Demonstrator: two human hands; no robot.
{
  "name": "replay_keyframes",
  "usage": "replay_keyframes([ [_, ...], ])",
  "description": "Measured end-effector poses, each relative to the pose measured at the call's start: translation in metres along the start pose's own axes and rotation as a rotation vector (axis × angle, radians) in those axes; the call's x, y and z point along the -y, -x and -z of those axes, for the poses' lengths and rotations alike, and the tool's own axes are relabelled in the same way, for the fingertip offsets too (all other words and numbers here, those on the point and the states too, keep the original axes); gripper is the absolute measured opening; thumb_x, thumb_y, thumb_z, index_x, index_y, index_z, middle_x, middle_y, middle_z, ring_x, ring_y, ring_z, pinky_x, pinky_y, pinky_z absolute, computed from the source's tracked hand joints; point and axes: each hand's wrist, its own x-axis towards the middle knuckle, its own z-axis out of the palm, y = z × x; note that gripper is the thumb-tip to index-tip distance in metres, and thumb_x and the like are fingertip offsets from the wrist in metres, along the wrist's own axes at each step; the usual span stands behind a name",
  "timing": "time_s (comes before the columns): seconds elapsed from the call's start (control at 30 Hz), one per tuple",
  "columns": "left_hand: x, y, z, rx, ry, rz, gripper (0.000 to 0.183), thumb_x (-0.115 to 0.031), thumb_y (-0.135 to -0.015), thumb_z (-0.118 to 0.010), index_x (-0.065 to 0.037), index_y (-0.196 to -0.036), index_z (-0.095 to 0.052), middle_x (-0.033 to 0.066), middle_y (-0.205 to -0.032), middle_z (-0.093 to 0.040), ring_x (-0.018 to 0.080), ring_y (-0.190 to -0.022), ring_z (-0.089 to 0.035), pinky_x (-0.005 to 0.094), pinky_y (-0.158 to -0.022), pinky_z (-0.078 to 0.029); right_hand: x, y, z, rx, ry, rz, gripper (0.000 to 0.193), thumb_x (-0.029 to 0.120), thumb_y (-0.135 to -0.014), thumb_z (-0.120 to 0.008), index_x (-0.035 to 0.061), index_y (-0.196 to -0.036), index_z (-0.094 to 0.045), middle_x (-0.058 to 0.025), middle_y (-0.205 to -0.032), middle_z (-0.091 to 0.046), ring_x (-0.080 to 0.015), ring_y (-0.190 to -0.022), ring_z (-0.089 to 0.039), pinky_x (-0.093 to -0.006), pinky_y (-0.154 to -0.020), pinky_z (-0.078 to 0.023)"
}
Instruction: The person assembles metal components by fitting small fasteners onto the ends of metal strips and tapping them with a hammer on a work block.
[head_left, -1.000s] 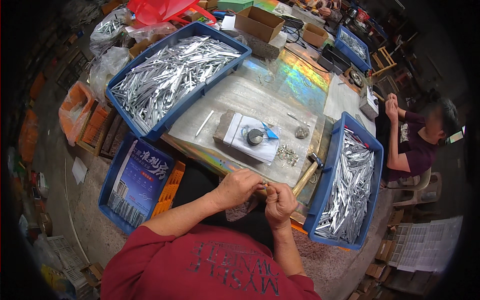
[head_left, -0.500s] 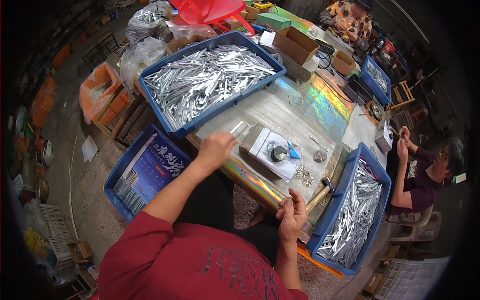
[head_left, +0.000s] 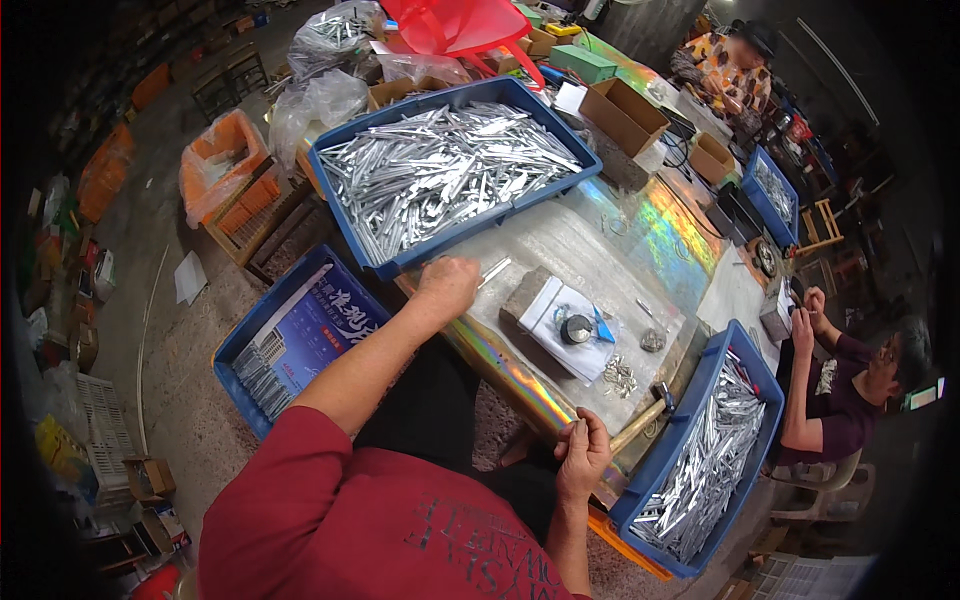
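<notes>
My left hand (head_left: 449, 287) is closed, fingers curled, over the table's near left edge, beside the large blue bin (head_left: 385, 262) heaped with silvery metal strips (head_left: 460, 165). Close to its fingertips are thin metal strips (head_left: 493, 272); what the fingers hold is hidden. My right hand (head_left: 584, 455) is closed in a pinch at the near table edge, by the hammer (head_left: 640, 420); I cannot make out what is in it. Between the hands, further in, a block (head_left: 524, 294) carries a white pad (head_left: 548, 322) and a small dark round container (head_left: 577, 330). Small metal pieces (head_left: 619, 376) lie beside it.
Another blue bin of strips (head_left: 700, 460) stands at right; a lower blue bin (head_left: 228, 375) sits at left. Cardboard boxes (head_left: 622, 115) and a red bag (head_left: 450, 25) are at the back. One person (head_left: 835, 385) sits at right, another (head_left: 725, 75) far behind.
The whole view has shifted, with the table lying further right and lower. My left hand has moved toward the large bin. My right hand stays pinched near the table edge.
</notes>
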Motion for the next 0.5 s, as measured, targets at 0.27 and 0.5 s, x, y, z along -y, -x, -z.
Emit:
replay_keyframes([
  [0.27,0.009,-0.009,0.064,-0.474,0.161,-0.124,0.01,-0.013,-0.07,-0.057,-0.004,-0.074,-0.054,0.0108,-0.071,-0.056,0.0288,-0.07,-0.054,0.0375,-0.062,-0.043,-0.005,0.001,0.008,0.0,0.014,-0.007,0.019,0.011,-0.085,-0.046,-0.001,-0.098,-0.051,-0.0017,-0.064,-0.05,-0.0029,-0.048,-0.04,-0.0145,-0.043,-0.033],
  [0.5,0.069,-0.044,0.065,-0.109,-0.114,0.19,0.02,-0.021,-0.069,-0.058,-0.002,-0.072,-0.059,0.0183,-0.075,-0.058,0.0332,-0.075,-0.056,0.0404,-0.065,-0.045,-0.009,0.002,0.003,0.015,0.047,-0.016,0.017,0.011,-0.085,-0.044,-0.0005,-0.096,-0.051,-0.0014,-0.063,-0.048,-0.0031,-0.046,-0.039,-0.0146,-0.041,-0.031],
])
